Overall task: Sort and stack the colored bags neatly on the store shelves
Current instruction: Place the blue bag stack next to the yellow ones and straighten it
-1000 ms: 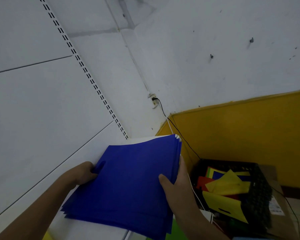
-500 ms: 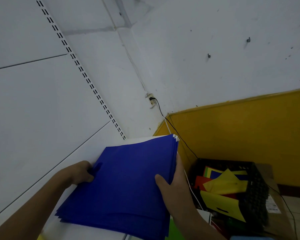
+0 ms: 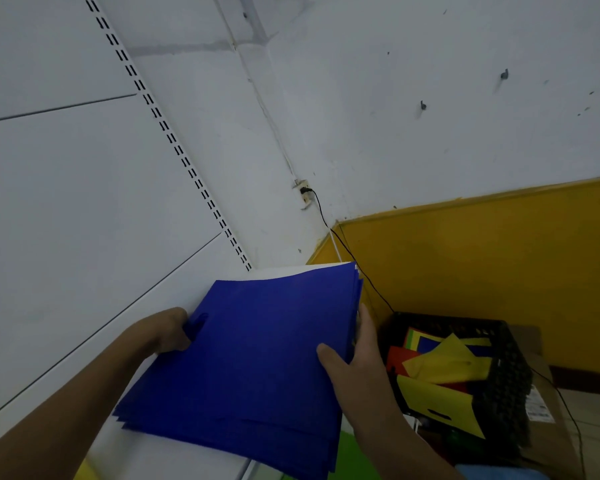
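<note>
1. The left hand [image 3: 168,330] grips the left edge of a stack of blue bags [image 3: 257,362], its fingers curled round the edge close to a cut-out handle slot in the top bag.
2. The right hand [image 3: 355,362] holds the stack's right edge: the thumb lies on top of the blue surface and the fingers reach up along the side, though how far they wrap beneath is hidden by the bags.
3. The blue bags are flat, deep blue and matte, laid one on another. Their near edges fan out slightly, so several layers show at the bottom left, and the far right corner shows thin white edges.
4. The stack rests on a white shelf [image 3: 284,270], close to the white back panel with its slotted upright [image 3: 174,147].
5. A strip of green [image 3: 352,455] shows just below the stack's near right corner.
6. To the right, beside the right hand, a black crate [image 3: 506,382] sits on a cardboard box [image 3: 548,410] and holds loose yellow bags [image 3: 440,396], with red and blue ones under them.
7. Behind the crate is a yellow wall panel [image 3: 482,258]; a black cable [image 3: 343,244] runs down from a wall socket [image 3: 303,194] above it.
</note>
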{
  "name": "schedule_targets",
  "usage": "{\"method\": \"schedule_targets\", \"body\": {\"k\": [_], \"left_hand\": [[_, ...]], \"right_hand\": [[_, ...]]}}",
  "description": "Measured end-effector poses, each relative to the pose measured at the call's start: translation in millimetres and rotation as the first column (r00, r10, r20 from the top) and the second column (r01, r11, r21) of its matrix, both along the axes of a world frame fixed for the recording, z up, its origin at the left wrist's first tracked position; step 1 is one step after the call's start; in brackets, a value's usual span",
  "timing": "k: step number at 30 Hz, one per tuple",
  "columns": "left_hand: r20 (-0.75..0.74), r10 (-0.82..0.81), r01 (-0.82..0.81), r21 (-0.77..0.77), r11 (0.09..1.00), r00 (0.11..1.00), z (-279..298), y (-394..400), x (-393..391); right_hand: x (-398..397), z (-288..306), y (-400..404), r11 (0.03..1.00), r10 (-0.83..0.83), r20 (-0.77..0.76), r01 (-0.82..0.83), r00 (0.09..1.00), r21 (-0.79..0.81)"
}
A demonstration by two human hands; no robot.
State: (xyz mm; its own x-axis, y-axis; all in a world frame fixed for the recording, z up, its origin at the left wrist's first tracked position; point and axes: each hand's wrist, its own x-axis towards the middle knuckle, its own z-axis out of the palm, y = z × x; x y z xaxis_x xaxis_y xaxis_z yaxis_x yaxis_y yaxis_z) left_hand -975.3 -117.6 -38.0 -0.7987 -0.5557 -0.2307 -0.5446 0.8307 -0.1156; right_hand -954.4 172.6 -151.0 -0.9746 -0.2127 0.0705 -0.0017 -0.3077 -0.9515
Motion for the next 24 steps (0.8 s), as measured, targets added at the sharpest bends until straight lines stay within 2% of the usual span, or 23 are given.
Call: {"method": "schedule_targets", "body": {"k": [6, 11, 14, 20, 24], "left_hand": [[-0.057, 0.036, -0.033, 0.049, 0.998, 0.998, -0.2, -10.1, 6.1], [-0.034, 0.002, -0.004, -0.067, 0.998, 0.999, -3.2, -12.8, 6.5], [-0.022, -0.008, 0.006, -0.079, 0.997, 1.0, -2.9, -8.6, 6.3], [-0.034, -0.025, 0.024, -0.034, 0.999, 0.999, -4.4, -6.5, 8.4], [-0.12, -0.012, 0.012, 0.002, 1.0, 0.993, -8.4, -5.8, 14.5]], "right_hand": [[-4.5, 0.8, 0.1, 1.0, 0.028, 0.038, -0.028, 0.999, 0.004], [-0.9, 8.8, -2.6, 0.999, 0.022, 0.024, -0.023, 0.999, 0.038], [-2.8, 10.1, -1.8, 0.999, 0.017, 0.014, -0.018, 1.0, 0.051], [-11.8, 11.4, -1.9, 0.997, 0.017, -0.01, -0.016, 1.0, 0.071], [-14.2, 12.9, -2.4, 0.999, 0.035, 0.015, -0.036, 0.999, 0.026]]}}
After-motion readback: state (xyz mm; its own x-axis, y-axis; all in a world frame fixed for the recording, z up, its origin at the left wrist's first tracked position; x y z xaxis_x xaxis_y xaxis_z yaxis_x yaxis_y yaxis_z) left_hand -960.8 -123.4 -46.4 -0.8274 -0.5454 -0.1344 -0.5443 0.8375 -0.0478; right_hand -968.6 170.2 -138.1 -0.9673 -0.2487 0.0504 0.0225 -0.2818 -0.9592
